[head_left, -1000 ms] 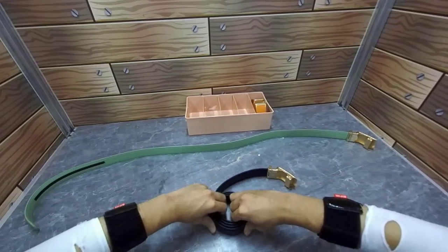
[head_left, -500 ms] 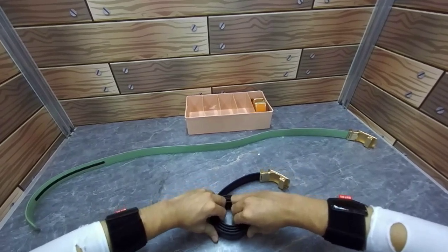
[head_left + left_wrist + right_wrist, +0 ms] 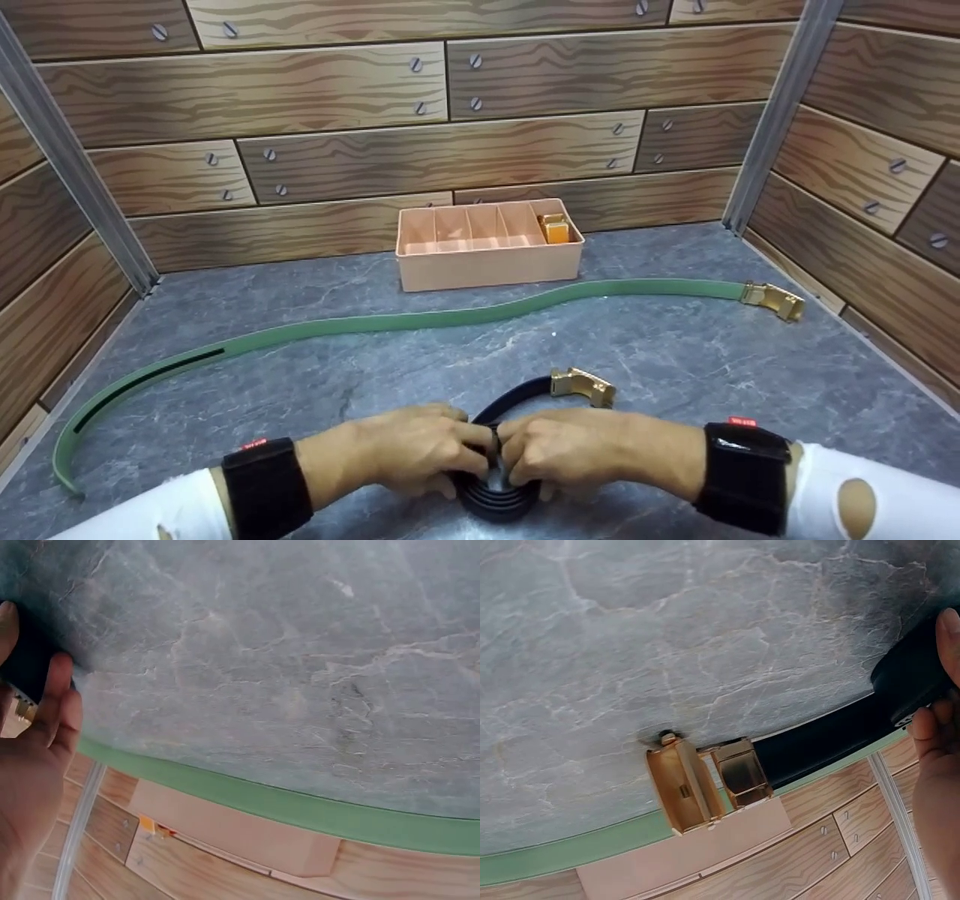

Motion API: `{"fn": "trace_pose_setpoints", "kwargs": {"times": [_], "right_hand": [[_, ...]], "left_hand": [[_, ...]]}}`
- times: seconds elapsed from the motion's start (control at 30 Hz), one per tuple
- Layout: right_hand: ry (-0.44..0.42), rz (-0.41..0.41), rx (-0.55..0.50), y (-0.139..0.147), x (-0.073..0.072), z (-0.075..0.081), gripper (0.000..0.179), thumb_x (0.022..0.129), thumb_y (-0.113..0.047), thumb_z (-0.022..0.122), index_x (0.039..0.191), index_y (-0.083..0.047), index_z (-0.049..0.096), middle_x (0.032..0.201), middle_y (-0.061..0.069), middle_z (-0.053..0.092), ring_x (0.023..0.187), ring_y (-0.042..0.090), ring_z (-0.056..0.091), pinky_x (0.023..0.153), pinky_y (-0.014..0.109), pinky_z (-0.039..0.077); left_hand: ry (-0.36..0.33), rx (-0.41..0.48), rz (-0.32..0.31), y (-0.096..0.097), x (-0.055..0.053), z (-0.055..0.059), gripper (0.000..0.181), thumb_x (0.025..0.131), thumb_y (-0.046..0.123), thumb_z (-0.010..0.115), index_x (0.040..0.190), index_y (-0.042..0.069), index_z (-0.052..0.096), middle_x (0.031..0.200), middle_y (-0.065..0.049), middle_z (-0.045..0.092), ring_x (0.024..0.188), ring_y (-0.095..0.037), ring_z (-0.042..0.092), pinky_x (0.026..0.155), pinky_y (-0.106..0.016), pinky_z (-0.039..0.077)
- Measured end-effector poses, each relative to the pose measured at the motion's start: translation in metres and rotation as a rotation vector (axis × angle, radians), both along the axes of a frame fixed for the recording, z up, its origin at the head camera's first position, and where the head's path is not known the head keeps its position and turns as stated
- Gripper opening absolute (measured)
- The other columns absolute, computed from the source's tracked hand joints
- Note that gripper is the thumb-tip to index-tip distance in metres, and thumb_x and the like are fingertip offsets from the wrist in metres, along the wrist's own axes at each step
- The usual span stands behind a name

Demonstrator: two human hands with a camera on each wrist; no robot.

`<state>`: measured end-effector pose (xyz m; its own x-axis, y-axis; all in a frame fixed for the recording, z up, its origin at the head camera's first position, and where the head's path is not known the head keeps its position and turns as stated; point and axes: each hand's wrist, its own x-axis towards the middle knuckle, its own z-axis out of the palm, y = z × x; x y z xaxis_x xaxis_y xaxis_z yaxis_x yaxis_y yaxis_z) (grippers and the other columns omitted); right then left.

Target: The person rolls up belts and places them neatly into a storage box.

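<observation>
A black belt is wound into a coil on the table, low in the middle of the head view. My left hand grips the coil's left side, fingertips inside the ring and thumb outside. From the right, my right hand holds the opposite side the same way. A short unrolled length curves out behind the hands to a gold buckle. In the right wrist view the buckle stands open-framed on the marbled top. Part of the coil is hidden behind the fingers.
A green belt with a gold buckle stretches across the table behind the hands. Behind it stands a pink divided box, with orange and gold pieces in its right compartment. Wood-patterned walls enclose the table.
The black belt's buckle end has drawn left and nearer to the hands, and the loose length is shorter. The coil has shifted slightly right and toward the person. My left fingers have changed position.
</observation>
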<state>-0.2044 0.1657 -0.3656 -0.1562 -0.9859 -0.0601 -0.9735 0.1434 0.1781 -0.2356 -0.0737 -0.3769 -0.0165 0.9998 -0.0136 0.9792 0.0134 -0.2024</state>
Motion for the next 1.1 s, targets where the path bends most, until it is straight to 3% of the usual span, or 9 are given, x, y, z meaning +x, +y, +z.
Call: {"fn": "trace_pose_setpoints", "kwargs": {"times": [0.2,0.3,0.4,0.5,0.57,0.63,0.83,0.97,1.1], "right_hand": [[0.111,0.050,-0.045,0.004,-0.003,-0.002,0.024,0.072,-0.018,0.082,0.094,-0.025,0.074,0.097,-0.015,0.068,0.098,0.003,0.058,0.094,0.014,0.044],[0.145,0.035,-0.071,0.005,-0.001,-0.004,0.021,0.072,-0.023,0.083,0.089,-0.024,0.070,0.093,-0.014,0.065,0.092,0.005,0.056,0.090,0.018,0.046],[0.143,0.008,-0.058,0.003,0.002,-0.005,0.029,0.072,-0.037,0.085,0.092,-0.022,0.070,0.095,-0.012,0.065,0.093,0.005,0.057,0.092,0.018,0.047],[0.149,0.008,-0.043,0.001,0.003,-0.006,0.028,0.073,-0.038,0.084,0.093,-0.022,0.072,0.096,-0.012,0.067,0.093,0.005,0.057,0.092,0.017,0.046],[0.136,0.011,-0.039,0.002,0.004,-0.007,0.027,0.073,-0.037,0.084,0.092,-0.023,0.072,0.097,-0.013,0.068,0.094,0.004,0.057,0.093,0.017,0.046],[0.116,0.015,-0.042,0.002,0.003,-0.007,0.027,0.072,-0.036,0.084,0.092,-0.023,0.072,0.097,-0.014,0.068,0.095,0.004,0.056,0.093,0.016,0.046],[0.095,0.045,-0.041,0.003,0.000,-0.005,0.026,0.069,-0.032,0.086,0.089,-0.024,0.070,0.095,-0.015,0.067,0.094,0.004,0.055,0.091,0.016,0.044],[0.148,0.068,-0.057,0.007,-0.003,-0.005,0.022,0.069,-0.018,0.084,0.085,-0.024,0.070,0.094,-0.016,0.068,0.095,0.003,0.058,0.094,0.016,0.045],[0.160,0.038,-0.070,0.012,-0.005,-0.004,0.019,0.072,-0.013,0.079,0.085,-0.023,0.070,0.094,-0.013,0.068,0.095,0.005,0.060,0.094,0.019,0.046]], "left_hand": [[0.159,0.056,-0.033,0.003,0.002,-0.007,0.039,0.084,0.053,0.065,0.109,0.024,0.068,0.108,0.010,0.062,0.083,-0.009,0.061,0.074,-0.020,0.049],[0.173,0.130,-0.010,0.005,0.006,-0.013,0.039,0.086,0.058,0.061,0.097,0.021,0.066,0.095,0.009,0.060,0.073,-0.008,0.061,0.068,-0.021,0.051],[0.102,0.137,0.029,0.008,0.009,-0.014,0.037,0.086,0.055,0.065,0.096,0.019,0.066,0.093,0.007,0.061,0.074,-0.007,0.063,0.068,-0.019,0.053],[-0.053,0.080,0.081,0.007,0.008,-0.008,0.030,0.087,0.042,0.072,0.105,0.018,0.067,0.105,0.003,0.064,0.087,-0.007,0.066,0.079,-0.017,0.054],[-0.105,0.051,0.091,0.005,0.005,-0.005,0.032,0.086,0.034,0.075,0.112,0.017,0.067,0.116,0.001,0.064,0.097,-0.009,0.068,0.084,-0.018,0.054],[-0.072,0.041,0.069,0.002,0.002,-0.005,0.035,0.085,0.032,0.076,0.116,0.018,0.067,0.126,0.000,0.062,0.103,-0.011,0.067,0.088,-0.020,0.053],[0.221,-0.010,-0.036,0.003,-0.006,-0.002,0.042,0.085,0.048,0.068,0.118,0.022,0.067,0.131,0.006,0.063,0.104,-0.011,0.064,0.090,-0.021,0.051],[0.231,-0.019,-0.034,0.008,-0.005,-0.002,0.042,0.086,0.053,0.063,0.113,0.021,0.066,0.118,0.008,0.066,0.100,-0.009,0.064,0.091,-0.020,0.051],[0.213,0.062,0.015,0.013,0.001,-0.008,0.042,0.086,0.058,0.060,0.100,0.018,0.066,0.100,0.007,0.065,0.088,-0.008,0.066,0.084,-0.021,0.052]]}}
